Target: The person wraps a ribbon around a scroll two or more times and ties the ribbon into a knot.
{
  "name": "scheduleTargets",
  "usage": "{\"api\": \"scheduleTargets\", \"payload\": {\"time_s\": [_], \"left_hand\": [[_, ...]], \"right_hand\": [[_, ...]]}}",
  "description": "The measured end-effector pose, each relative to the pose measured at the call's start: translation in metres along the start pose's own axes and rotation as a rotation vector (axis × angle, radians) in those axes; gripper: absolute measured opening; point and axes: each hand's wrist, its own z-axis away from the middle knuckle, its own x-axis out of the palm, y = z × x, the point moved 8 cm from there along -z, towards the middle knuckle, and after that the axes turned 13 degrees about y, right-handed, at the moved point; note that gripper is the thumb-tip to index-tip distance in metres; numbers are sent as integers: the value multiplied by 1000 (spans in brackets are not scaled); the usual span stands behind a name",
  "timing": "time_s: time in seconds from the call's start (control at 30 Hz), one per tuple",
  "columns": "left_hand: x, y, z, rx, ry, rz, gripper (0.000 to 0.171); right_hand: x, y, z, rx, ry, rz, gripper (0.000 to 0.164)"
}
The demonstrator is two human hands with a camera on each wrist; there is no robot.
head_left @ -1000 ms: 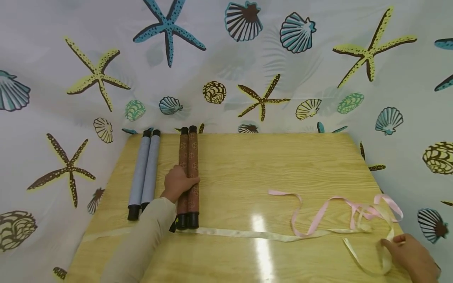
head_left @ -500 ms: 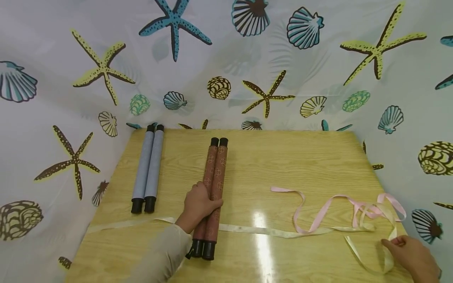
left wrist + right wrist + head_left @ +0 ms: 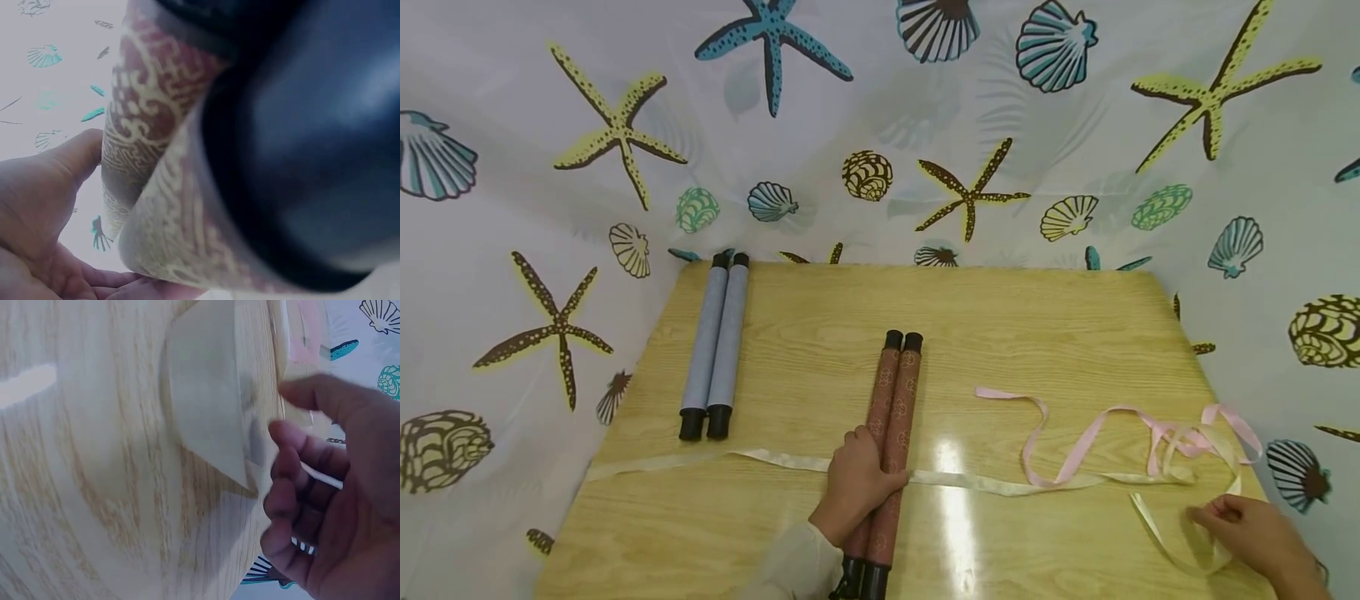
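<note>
A reddish-brown double-roll scroll (image 3: 898,442) with black end knobs lies slightly tilted in the lower middle of the head view. My left hand (image 3: 859,479) grips it from the left, thumb across its top. In the left wrist view, the patterned rolls (image 3: 156,119) and a black knob (image 3: 300,137) loom close. A cream ribbon (image 3: 970,482) crosses the table and passes behind the scroll and hand. At its curled right end is my right hand (image 3: 1255,533), fingers loosely curled. The right wrist view shows thumb and index finger apart, the ribbon (image 3: 206,394) beside them, not between.
Two light-blue rolls (image 3: 715,342) with black ends lie side by side at the back left of the wooden table (image 3: 1037,333). A pink ribbon (image 3: 1086,442) curls on the right, overlapping the cream one. A shell-and-starfish patterned cloth (image 3: 820,108) surrounds the table's back and sides.
My left hand has brought the scroll from beside the blue rolls rightward and nearer to me. The right hand, earlier at the cream ribbon with fingertips together, has drawn slightly left.
</note>
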Motion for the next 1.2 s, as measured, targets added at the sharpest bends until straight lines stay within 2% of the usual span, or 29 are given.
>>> {"api": "scheduleTargets", "payload": {"time_s": [0.1, 0.23, 0.33, 0.47, 0.63, 0.73, 0.87, 0.93, 1.0, 1.1, 1.2], "left_hand": [[6, -2, 2, 2, 10, -29, 64], [12, -4, 2, -13, 17, -53, 67], [15, -4, 1, -13, 23, -66, 70], [17, -3, 1, -5, 20, -65, 76], [7, -12, -1, -21, 13, -41, 76], [-10, -34, -8, -71, -18, -76, 63], [-39, -87, -21, -192, -108, -175, 54], [-48, -112, -27, -241, -143, -187, 55], [-50, -131, -31, -286, -176, -163, 55], [-49, -145, -33, -341, -213, -93, 50], [-47, -151, -34, -372, -230, -44, 45]], "right_hand": [[6, -12, 2, -73, -75, -66, 49], [13, -16, 5, -40, -139, -144, 45], [14, -16, 4, -31, -133, -144, 44], [13, -18, 3, -73, -96, -113, 42], [16, -19, 4, -110, -81, -92, 39], [19, -20, 5, -144, -103, -121, 37], [24, -22, 11, -233, -173, -210, 32], [25, -24, 14, -296, -184, -233, 28], [24, -27, 16, -373, -159, -235, 23], [21, -35, 18, -506, -78, -232, 16], [19, -39, 19, -564, -22, -212, 15]]}}
